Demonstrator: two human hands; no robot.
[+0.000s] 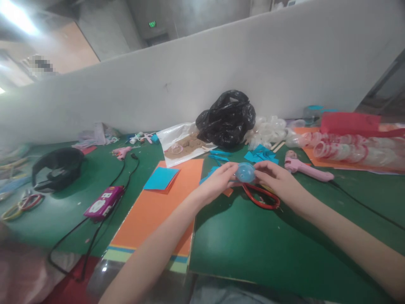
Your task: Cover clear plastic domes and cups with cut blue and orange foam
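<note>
A small translucent blue plastic ball (245, 172) sits between my two hands, held by the fingertips of both. My left hand (218, 182) grips it from the left and my right hand (274, 178) from the right. Just below them lies a loop of red wire or cord (261, 196). Cut pieces of blue paper (261, 155) lie beyond the ball, and a pink glue gun (305, 169) rests to the right of my right hand.
An orange card sheet (158, 202) with a blue paper square (161, 178) lies left of my hands on the green tabletop (240, 249). A black plastic bag (225, 120), clear plastic rings (348, 150) and a second pink glue gun (122, 152) lie further off, before a white partition (202, 76).
</note>
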